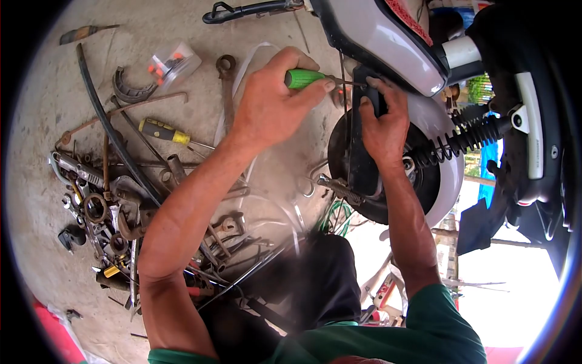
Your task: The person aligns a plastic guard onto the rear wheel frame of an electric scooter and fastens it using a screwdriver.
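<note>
My left hand (273,97) is closed around the green handle of a screwdriver (303,78). Its thin shaft points right, and the tip meets the upper end of a long black cover (362,151) beside the motorcycle's wheel. My right hand (387,124) grips that upper end, thumb on the near face and fingers over the top. Behind the cover sits the black tire (424,188) under a pale fender (445,139). Whether the tip sits in a screw is too small to tell.
A coil-spring shock absorber (451,145) runs right of my right hand. On the concrete at left lie a yellow-and-grey screwdriver (163,131), a rusty wrench (226,85), a brake shoe (130,88), a clear plastic box (174,64), a black hose (106,124) and piled tools (97,209).
</note>
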`<action>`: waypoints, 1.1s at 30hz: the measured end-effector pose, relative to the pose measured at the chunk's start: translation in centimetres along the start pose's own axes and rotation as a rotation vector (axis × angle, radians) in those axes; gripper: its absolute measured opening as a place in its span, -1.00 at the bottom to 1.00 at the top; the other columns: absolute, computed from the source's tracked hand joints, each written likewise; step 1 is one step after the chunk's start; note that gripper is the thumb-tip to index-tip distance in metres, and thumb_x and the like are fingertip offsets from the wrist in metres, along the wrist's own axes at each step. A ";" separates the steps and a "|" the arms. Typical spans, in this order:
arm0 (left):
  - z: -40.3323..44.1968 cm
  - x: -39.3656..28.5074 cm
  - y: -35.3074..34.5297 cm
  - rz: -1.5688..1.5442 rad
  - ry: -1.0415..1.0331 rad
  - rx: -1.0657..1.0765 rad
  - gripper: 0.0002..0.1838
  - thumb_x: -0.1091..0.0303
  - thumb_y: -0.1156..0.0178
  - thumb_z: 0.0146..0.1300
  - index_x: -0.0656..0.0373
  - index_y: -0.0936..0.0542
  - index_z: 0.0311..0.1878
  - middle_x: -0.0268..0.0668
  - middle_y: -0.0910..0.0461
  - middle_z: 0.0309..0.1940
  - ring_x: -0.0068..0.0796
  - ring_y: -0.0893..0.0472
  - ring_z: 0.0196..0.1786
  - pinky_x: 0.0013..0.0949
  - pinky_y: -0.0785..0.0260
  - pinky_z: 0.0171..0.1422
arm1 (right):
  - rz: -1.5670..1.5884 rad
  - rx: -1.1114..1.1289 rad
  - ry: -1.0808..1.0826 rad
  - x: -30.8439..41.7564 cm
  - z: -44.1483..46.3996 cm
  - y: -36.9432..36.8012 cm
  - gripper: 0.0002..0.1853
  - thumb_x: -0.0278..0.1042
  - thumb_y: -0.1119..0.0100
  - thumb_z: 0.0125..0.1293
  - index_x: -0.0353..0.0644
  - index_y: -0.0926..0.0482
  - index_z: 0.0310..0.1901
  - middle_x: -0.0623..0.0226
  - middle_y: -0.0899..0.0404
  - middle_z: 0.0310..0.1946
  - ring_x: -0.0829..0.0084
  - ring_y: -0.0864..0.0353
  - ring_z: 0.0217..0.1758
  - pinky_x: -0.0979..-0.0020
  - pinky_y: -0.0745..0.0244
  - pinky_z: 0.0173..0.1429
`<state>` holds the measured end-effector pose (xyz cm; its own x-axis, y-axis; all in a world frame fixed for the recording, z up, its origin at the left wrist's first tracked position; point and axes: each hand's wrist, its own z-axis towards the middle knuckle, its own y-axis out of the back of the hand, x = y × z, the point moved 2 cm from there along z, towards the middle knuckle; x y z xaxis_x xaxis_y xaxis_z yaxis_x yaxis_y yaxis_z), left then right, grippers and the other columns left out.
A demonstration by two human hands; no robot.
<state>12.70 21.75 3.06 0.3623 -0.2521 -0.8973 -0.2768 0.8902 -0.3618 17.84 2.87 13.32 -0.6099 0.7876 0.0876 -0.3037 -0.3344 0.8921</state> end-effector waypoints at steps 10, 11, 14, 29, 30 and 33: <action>2.2 -2.4 0.2 0.102 -0.043 0.100 -0.78 0.33 -0.39 0.25 0.24 -0.56 -0.24 -0.27 -0.64 -0.48 -0.55 -0.60 -0.43 -0.40 -0.44 -0.30 | 0.243 -0.015 -0.201 -2.1 -0.4 -0.8 -0.53 -0.54 -0.32 0.19 -0.28 -0.58 0.19 0.04 -0.64 0.09 0.20 -0.67 0.13 0.30 -0.53 0.24; 2.7 -3.0 0.2 0.123 -0.057 0.124 -0.81 0.36 -0.38 0.27 0.23 -0.57 -0.24 -0.34 -0.62 -0.48 -0.66 -0.56 -0.45 -0.47 -0.42 -0.32 | 0.305 -0.001 -0.229 -2.2 -0.4 -0.8 -0.52 -0.56 -0.31 0.21 -0.29 -0.57 0.20 0.06 -0.65 0.09 0.26 -0.66 0.13 0.33 -0.52 0.24; 4.4 -3.1 0.0 0.200 -0.050 0.132 -0.79 0.33 -0.40 0.24 0.23 -0.57 -0.27 -0.32 -0.64 -0.47 -0.65 -0.55 -0.44 -0.45 -0.42 -0.31 | 0.468 0.029 -0.307 -2.0 -0.4 -0.8 -0.52 -0.61 -0.29 0.25 -0.33 -0.53 0.24 0.14 -0.65 0.10 0.42 -0.63 0.14 0.42 -0.49 0.25; 9.0 -0.4 0.5 -0.157 0.393 0.182 -0.77 0.28 -0.31 0.32 0.27 -0.63 -0.31 -0.24 -0.68 -0.49 -0.46 -0.66 -0.51 -0.39 -0.51 -0.44 | 0.552 0.084 -0.379 -2.2 -0.2 -0.5 -0.53 -0.63 -0.26 0.29 -0.35 -0.53 0.26 0.18 -0.63 0.11 0.46 -0.60 0.16 0.47 -0.44 0.28; 9.2 -0.7 0.5 -0.137 0.398 0.181 -0.75 0.26 -0.31 0.32 0.29 -0.64 -0.32 -0.24 -0.68 -0.49 -0.45 -0.66 -0.51 -0.38 -0.51 -0.45 | 0.542 0.086 -0.378 -2.1 -0.1 -0.5 -0.53 -0.63 -0.26 0.30 -0.35 -0.53 0.25 0.18 -0.63 0.11 0.45 -0.59 0.16 0.47 -0.44 0.29; 9.5 -2.2 0.3 -0.096 0.407 0.169 -0.72 0.24 -0.32 0.32 0.31 -0.64 -0.32 -0.23 -0.67 -0.51 -0.43 -0.67 -0.51 -0.37 -0.51 -0.46 | 0.522 0.085 -0.369 -2.3 -0.1 -0.4 -0.54 -0.65 -0.25 0.30 -0.36 -0.52 0.25 0.18 -0.62 0.13 0.44 -0.59 0.19 0.45 -0.43 0.31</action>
<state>20.23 26.18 7.33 -0.0095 -0.4356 -0.9001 -0.0973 0.8963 -0.4327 19.31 1.13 12.74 -0.3649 0.6638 0.6529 0.0330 -0.6916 0.7216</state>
